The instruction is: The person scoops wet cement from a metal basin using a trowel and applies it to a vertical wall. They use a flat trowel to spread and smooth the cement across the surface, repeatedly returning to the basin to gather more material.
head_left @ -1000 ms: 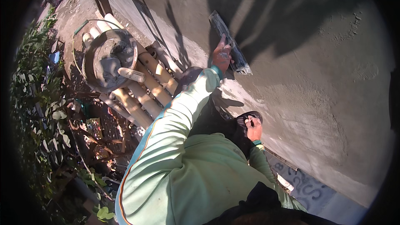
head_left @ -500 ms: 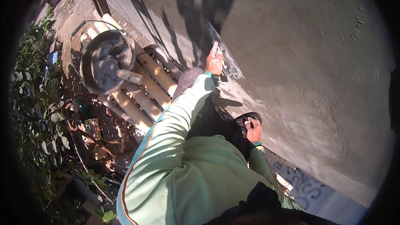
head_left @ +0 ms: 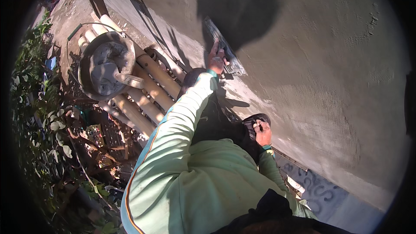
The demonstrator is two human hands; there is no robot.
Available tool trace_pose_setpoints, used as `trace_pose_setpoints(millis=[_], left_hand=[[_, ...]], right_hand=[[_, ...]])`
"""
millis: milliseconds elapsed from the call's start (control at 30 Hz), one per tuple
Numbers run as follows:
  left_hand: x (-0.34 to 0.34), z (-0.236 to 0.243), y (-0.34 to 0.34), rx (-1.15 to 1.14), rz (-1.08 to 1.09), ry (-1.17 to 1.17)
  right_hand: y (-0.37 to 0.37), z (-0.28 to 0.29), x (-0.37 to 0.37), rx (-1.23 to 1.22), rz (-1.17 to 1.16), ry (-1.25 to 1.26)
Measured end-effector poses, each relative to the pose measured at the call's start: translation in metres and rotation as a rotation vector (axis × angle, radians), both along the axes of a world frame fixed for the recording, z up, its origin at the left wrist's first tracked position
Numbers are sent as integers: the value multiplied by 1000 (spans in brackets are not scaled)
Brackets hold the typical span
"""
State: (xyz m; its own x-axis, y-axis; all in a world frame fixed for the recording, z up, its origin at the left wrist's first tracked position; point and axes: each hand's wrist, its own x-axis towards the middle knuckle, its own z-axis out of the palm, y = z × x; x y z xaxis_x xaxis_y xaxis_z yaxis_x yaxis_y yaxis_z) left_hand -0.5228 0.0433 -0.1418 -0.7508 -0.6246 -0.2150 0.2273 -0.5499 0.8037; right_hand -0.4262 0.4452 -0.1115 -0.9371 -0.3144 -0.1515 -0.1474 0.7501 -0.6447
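My left hand is closed around the back of a plastering float, a long flat grey board smeared with mortar. The float lies against the damp grey plastered wall, near its lower edge. My right hand is curled up beside a dark ridged shoe; what its fingers hold, if anything, is hidden. To the left stands a bucket with wet mortar inside. A trowel rests in it, its wooden handle jutting over the rim.
Bamboo poles laid side by side form a platform under the bucket and beside my legs. Leafy plants and dry branches crowd the left side. A grey panel with dark lettering lies below the wall at lower right.
My left hand and the float have shifted slightly up and left along the wall. The shadow above them has spread into one broad dark patch. My right hand stays by the shoe.
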Motion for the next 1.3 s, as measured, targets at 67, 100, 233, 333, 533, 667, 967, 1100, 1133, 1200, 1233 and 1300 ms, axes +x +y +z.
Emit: trace_pose_setpoints(millis=[67, 100, 233, 333, 533, 667, 967, 1100, 1133, 1200, 1233, 1300], left_hand=[[-5, 34, -42, 49, 19, 61], [-5, 60, -57, -20, -20, 38], [-9, 79, 4, 32, -88, 79], [1, 40, 128, -24, -165, 44], [42, -3, 203, 143, -104, -86], [43, 9, 155, 161, -125, -330], [-28, -168, 109, -288, -192, 312], [-59, -154, 38, -1177, -654, -126], [-67, -133, 36, -1144, -716, -270], [-73, -66, 53, -98, -438, -365], [-75, -16, 53, -138, -351, -357], [-57, 56, 9, -100, -294, -156]], right_hand=[[6, 4, 2, -21, 0, -3], [6, 5, 0, -11, -4, 7], [-9, 8, 2, -34, -10, -1], [-16, 10, 3, 15, 26, -20], [10, 3, 10, -22, -34, -9], [11, 10, 7, -15, -22, 62], [-1, 15, 7, 40, -54, -18], [-2, 6, 11, 10, -10, 14], [-1, 7, 10, -4, -30, 7], [8, 5, 7, -23, -71, -5], [14, 2, 5, -33, -91, 2], [5, 9, 6, -41, -63, -5]])
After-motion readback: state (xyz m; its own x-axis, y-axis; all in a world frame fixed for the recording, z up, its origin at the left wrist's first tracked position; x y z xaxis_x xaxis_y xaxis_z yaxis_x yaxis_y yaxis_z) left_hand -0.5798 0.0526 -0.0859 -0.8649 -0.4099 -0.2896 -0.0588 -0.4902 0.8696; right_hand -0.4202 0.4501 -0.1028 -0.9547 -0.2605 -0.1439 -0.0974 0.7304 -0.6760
